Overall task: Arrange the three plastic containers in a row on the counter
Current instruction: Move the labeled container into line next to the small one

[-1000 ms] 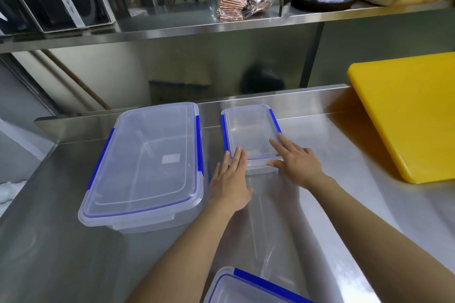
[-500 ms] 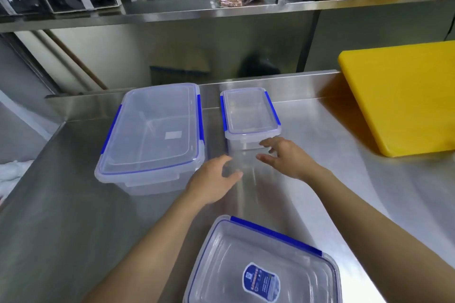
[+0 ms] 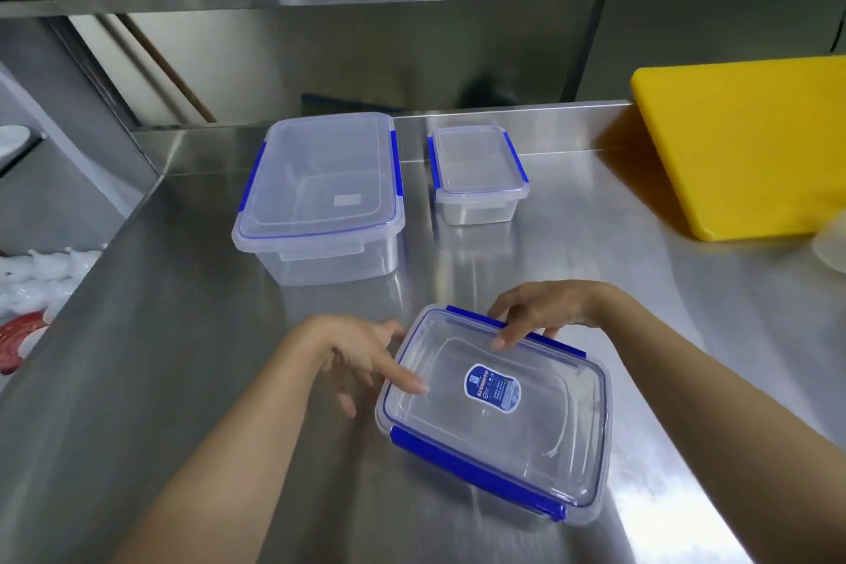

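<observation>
Lying nearest, askew on the steel counter [image 3: 151,334]: the medium container [image 3: 496,414], lid on, blue label up, long sides running diagonally. Reaching onto it from both ends, neither hand closed yet. Resting spread fingers of the left hand [image 3: 361,355] on the lid's near-left corner, nothing clasped. Curling the right hand [image 3: 535,309] over the far edge by the blue clip, fingertips touching the lid, thumb side hidden, so not yet gripping as far as can be told.

Taking hold properly, probably: getting thumbs and fingers under the rim on opposite short ends rather than pressing on the flexible lid, then turning it square before carrying or sliding it back. Keeping it low over the steel, avoiding snagging the clips.

Waiting further back, already side by side along the rear edge: the large container [image 3: 320,192] on the left, the small container [image 3: 478,174] just right of it, a gap between them. Aiming likely for the open stretch right of the small one, short of the yellow cutting board [image 3: 751,142] leaning beyond, matching front edges to the other two.
</observation>
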`<action>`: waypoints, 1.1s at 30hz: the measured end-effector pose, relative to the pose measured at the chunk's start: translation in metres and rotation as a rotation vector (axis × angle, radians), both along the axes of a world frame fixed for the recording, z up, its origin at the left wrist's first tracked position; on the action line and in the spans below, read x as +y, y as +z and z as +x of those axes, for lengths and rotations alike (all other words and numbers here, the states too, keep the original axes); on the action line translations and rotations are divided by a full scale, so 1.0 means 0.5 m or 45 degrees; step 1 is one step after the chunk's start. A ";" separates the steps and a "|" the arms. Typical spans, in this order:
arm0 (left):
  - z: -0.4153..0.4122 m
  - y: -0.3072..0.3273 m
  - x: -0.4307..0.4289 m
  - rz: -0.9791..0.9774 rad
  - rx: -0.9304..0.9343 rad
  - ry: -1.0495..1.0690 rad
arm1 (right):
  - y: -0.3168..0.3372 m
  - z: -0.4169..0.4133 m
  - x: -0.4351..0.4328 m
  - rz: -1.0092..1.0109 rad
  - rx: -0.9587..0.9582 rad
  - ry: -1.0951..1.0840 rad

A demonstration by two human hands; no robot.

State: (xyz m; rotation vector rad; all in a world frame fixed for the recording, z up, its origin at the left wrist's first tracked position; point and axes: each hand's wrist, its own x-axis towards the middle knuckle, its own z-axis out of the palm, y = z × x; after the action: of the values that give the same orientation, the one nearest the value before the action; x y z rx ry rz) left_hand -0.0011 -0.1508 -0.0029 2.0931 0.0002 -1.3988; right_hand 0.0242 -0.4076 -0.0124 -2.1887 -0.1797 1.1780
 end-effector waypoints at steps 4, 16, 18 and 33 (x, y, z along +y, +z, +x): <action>-0.020 -0.014 -0.003 -0.142 -0.089 0.039 | -0.010 -0.030 -0.007 0.036 -0.075 -0.062; -0.028 -0.083 -0.107 -0.401 -0.928 0.604 | -0.059 -0.086 -0.089 0.088 -0.606 -1.219; -0.038 -0.088 -0.130 -0.401 -0.849 0.382 | -0.062 -0.095 -0.097 0.075 -0.616 -1.313; -0.022 -0.092 -0.280 -0.551 -1.003 0.084 | -0.017 -0.134 -0.201 -0.324 -0.517 -0.340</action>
State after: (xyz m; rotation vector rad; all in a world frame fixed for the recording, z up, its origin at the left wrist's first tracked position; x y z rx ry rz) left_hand -0.0121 -0.2909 -0.0489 2.0920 -0.4977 -0.4061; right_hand -0.0430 -0.5080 -0.0211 -2.5627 0.0992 0.6298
